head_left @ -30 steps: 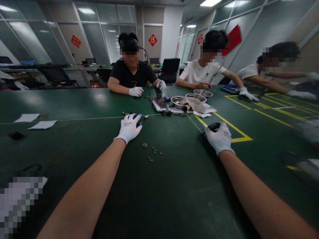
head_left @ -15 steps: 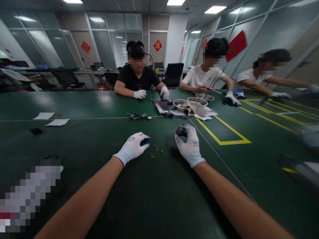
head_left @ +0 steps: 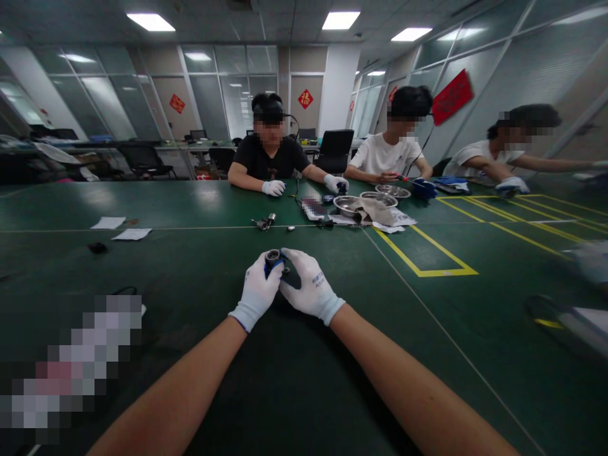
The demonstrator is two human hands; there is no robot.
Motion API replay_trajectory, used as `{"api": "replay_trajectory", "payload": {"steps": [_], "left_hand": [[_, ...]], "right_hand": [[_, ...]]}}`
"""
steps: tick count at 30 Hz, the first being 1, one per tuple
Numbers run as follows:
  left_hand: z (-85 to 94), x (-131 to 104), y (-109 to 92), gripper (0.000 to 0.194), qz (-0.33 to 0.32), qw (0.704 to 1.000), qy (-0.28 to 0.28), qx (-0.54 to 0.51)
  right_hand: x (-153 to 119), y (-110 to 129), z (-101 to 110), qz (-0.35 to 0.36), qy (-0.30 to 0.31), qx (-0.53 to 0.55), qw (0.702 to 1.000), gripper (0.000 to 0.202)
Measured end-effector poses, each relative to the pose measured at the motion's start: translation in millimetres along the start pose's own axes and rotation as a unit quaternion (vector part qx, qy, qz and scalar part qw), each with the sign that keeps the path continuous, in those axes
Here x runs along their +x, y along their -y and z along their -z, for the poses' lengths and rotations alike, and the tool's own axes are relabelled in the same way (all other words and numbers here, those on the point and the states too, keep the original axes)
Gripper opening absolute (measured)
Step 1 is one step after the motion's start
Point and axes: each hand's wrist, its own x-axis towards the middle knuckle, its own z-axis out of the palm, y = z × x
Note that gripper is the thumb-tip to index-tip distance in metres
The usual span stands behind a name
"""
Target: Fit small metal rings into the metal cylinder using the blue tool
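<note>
Upright in my left hand (head_left: 258, 285) is a dark cylindrical part (head_left: 272, 256) with a round metal rim and a hollow-looking top; the gloved fingers and thumb close round its side. My right hand (head_left: 311, 285) is beside it, thumb and fingers curved and apart, fingertips against or very near the part and the left glove. In the gap between the hands shows a small round metal piece (head_left: 286, 270), too small to name. The right palm side is hidden. Both hands wear white gloves with blue palms.
Beyond my hands lie metal parts (head_left: 263, 221) and a smaller one (head_left: 291, 228). Steel bowls (head_left: 346, 204), a cloth (head_left: 379, 212) and papers stand farther right. Yellow tape (head_left: 446, 273) marks the green table. Three co-workers sit opposite. Papers (head_left: 132, 234) and a black object (head_left: 97, 247) lie left.
My right hand has moved left to meet my left hand. The dark cylindrical part has passed from my right hand into my left. The small rings on the table are now out of sight.
</note>
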Motion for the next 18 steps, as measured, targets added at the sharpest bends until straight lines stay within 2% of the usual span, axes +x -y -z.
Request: {"api": "replay_trajectory", "payload": {"steps": [3,5,7,8,9,11,14,16,18], "left_hand": [[1.0,10.3,8.9,0.026,0.076,0.995,-0.060,0.034],[1.5,15.7,13.8,0.028,0.116,0.989,-0.084,0.032],[1.9,18.4,16.4,0.027,0.139,0.986,-0.088,0.017],[2.2,18.9,16.6,0.027,0.145,0.986,-0.087,0.008],[2.7,19.0,16.3,0.026,0.148,0.986,-0.083,-0.002],[4.2,18.3,14.5,0.026,0.151,0.986,-0.070,-0.022],[6.9,17.1,10.7,0.027,0.152,0.986,-0.047,-0.042],[8.2,16.9,8.8,0.027,0.148,0.987,-0.038,-0.041],[8.6,17.2,7.7,0.027,0.143,0.989,-0.031,-0.033]], "right_hand": [[6.0,-10.4,2.4,-0.109,0.033,-0.096,0.989,0.040],[11.9,-15.9,0.2,-0.181,0.102,-0.152,0.966,0.033],[19.3,-19.1,-3.7,-0.201,0.172,-0.176,0.948,0.028],[22.9,-20.7,-4.4,-0.196,0.189,-0.180,0.945,0.025],[25.9,-23.2,-3.1,-0.190,0.188,-0.182,0.946,0.023],[27.9,-34.1,9.4,-0.192,0.144,-0.196,0.951,0.025],[11.3,-71.1,59.0,-0.250,0.045,-0.264,0.930,0.036],[-14.7,-106.2,107.4,-0.320,0.010,-0.346,0.882,0.045],[-46.5,-140.4,155.9,-0.372,0.031,-0.434,0.820,0.051]]}}
